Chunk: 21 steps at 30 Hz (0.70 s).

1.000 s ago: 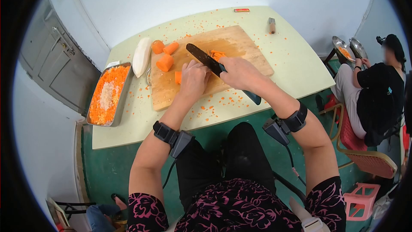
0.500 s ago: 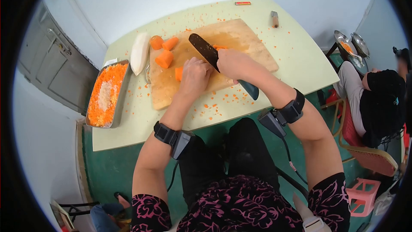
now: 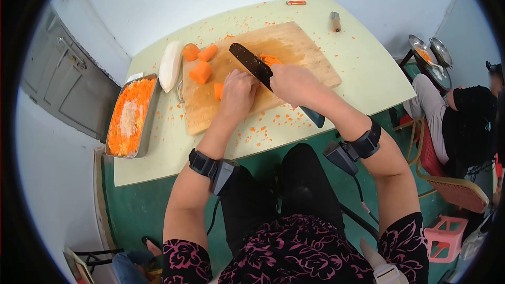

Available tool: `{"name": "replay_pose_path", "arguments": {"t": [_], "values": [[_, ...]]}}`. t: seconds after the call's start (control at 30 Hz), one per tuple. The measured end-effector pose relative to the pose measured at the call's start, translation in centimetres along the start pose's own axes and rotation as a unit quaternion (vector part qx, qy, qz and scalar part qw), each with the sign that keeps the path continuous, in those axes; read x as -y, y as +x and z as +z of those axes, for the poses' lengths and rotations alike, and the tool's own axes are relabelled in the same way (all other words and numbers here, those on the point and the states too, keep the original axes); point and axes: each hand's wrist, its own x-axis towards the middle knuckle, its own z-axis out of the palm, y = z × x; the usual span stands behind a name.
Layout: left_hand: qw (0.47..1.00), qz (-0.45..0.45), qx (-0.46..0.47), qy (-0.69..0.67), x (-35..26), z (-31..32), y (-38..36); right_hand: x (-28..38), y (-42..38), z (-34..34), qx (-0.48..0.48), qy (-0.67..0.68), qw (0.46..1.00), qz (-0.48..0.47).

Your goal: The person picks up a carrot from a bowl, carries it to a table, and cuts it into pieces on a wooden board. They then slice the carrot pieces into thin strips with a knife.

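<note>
My right hand (image 3: 295, 85) is closed around a large kitchen knife (image 3: 247, 59) with a dark blade. The blade slants across the wooden cutting board (image 3: 202, 113), and the end of its blue handle shows below my wrist. My left hand (image 3: 239, 93), fingers bent, presses on a carrot piece (image 3: 218, 91) just left of the blade; the hand hides most of that piece. Thin carrot slices (image 3: 270, 60) lie on the board to the right of the blade. Thicker carrot chunks (image 3: 200, 72) and a rounded carrot end (image 3: 191, 51) rest near the board's upper left.
Left of the board lie a peeled white radish (image 3: 171, 66) and a metal tray (image 3: 152, 106) of chopped orange and pale food. A peeler-like tool (image 3: 336, 22) and a red lighter-like object (image 3: 296, 2) lie at the back. Another person (image 3: 468, 121) sits at right, near metal bowls (image 3: 419, 47).
My right hand and the knife have shifted slightly right and toward me. More carrot slices show beyond the blade. My left hand stays nearly in place on the carrot piece.
</note>
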Motion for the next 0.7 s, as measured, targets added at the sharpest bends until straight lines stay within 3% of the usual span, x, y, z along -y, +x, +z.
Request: {"name": "replay_pose_path", "arguments": {"t": [0.43,0.53,0.63,0.7], "values": [[1.000,0.005,-0.002,0.018,0.1,0.1,0.0,0.7,0.6,0.1,0.046,-0.083,0.995,-0.041],[1.000,0.005,-0.004,0.028,0.0,0.0,0.0,0.7,0.9,0.3,0.005,-0.059,0.996,-0.068],[1.000,0.014,-0.017,0.006,0.0,0.0,0.0,0.0,2.2,0.7,0.043,-0.031,0.999,0.003],[1.000,0.006,-0.015,0.017,0.2,0.1,-0.2,-0.8,2.6,0.6,0.019,0.027,0.999,0.020]]}}
